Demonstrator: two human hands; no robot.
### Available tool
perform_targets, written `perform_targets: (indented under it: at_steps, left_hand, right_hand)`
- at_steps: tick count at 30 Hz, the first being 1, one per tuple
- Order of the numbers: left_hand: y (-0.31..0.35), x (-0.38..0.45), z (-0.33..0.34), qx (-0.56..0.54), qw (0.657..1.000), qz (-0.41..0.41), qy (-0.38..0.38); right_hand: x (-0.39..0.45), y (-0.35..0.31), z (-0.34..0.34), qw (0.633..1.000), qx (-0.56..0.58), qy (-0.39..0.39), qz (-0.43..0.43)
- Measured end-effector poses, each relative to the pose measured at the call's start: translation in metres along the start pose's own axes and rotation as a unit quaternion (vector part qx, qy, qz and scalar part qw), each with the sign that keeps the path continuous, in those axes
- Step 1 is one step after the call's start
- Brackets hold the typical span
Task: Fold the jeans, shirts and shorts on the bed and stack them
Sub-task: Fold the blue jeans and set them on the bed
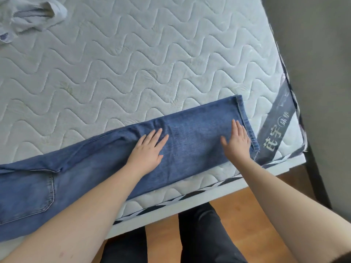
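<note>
Blue jeans lie lengthwise along the near edge of the bed, one leg laid over the other, hems at the right and a back pocket at the lower left. My left hand rests flat on the middle of the legs, fingers spread. Close to the hems, my right hand lies flat on the denim as well, holding nothing. A crumpled pale grey garment sits at the far left corner of the view.
The quilted white mattress fills most of the view, with a dark label band at its right corner. A wooden floor and my dark trouser legs show below the bed edge. A grey wall stands at the right.
</note>
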State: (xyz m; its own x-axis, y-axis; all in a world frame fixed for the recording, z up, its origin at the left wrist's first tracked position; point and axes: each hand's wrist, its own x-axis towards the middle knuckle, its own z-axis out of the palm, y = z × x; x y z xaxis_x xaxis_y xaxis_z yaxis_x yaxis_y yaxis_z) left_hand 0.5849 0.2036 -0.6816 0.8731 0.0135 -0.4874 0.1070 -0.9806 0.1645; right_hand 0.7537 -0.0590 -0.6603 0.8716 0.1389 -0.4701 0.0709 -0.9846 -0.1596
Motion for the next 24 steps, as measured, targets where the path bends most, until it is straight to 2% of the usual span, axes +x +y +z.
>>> perform_targets:
  at_steps: [7, 12, 18, 24]
  left_hand:
    - [0.025, 0.029, -0.008, 0.019, 0.998, 0.011, -0.056]
    - [0.026, 0.036, -0.004, 0.023, 0.995, -0.002, -0.095]
    - [0.027, 0.036, -0.006, 0.020, 0.994, -0.012, -0.109]
    - [0.030, 0.036, -0.013, -0.009, 0.993, -0.013, -0.113]
  right_hand:
    - [0.050, 0.041, -0.026, 0.995, 0.060, -0.017, 0.073]
    - [0.079, 0.050, -0.044, 0.985, 0.143, -0.061, 0.074]
    - [0.079, 0.032, -0.066, 0.966, 0.190, -0.174, 0.024]
    - [0.029, -0.016, -0.079, 0.975, 0.165, -0.107, -0.102]
